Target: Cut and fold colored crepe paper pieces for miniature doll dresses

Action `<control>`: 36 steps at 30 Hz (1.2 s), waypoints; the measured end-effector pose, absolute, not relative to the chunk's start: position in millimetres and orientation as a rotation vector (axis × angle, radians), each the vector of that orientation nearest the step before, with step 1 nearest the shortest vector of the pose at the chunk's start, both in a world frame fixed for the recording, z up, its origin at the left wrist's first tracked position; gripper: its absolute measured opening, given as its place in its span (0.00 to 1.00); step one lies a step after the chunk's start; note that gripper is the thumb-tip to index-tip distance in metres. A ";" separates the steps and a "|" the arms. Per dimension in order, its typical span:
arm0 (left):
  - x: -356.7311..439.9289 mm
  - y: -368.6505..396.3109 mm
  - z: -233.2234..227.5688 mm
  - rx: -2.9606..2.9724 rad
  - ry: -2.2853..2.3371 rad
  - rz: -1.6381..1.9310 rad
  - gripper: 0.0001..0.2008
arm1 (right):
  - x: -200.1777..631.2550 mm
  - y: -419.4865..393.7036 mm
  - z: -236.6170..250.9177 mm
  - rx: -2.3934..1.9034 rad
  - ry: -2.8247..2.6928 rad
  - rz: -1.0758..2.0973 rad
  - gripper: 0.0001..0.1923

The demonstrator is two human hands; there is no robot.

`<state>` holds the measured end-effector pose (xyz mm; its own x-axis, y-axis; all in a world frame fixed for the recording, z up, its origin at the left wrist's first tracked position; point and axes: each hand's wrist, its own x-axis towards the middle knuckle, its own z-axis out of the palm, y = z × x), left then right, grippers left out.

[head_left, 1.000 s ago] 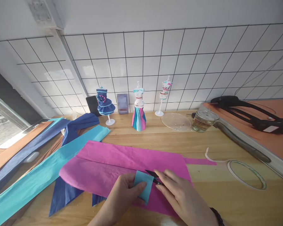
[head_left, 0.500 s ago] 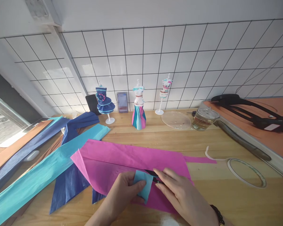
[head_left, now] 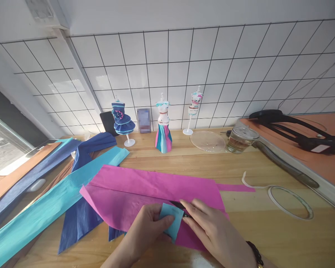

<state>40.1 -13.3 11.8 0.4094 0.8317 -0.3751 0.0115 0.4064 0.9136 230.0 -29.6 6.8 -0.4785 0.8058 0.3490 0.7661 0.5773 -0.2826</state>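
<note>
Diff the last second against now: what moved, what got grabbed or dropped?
The pink sheet changed: its rounded left edge flattened into a point. Nothing taken or let go: left hand pinches the small blue piece, right hand holds the black scissors. Strips, mannequins unmoved.

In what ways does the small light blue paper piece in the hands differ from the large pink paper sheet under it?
The small light blue paper piece is far smaller than the large pink paper sheet. The light blue piece is pinched by the left hand, with the right hand and a dark tool beside it; the pink sheet lies spread on the wooden table. The pink sheet shows long folds. Both look like crinkled craft paper.
</note>
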 end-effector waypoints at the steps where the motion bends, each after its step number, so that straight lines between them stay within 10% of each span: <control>1: 40.1 -13.3 12.3 1.026 1.023 0.647 0.16 | 229.7 -29.6 7.2 -1.255 -2.367 0.103 0.21; 36: 39.9 -15.7 -0.3 1.091 0.996 0.660 0.15 | 226.9 -31.4 10.1 -1.218 -2.406 -0.007 0.23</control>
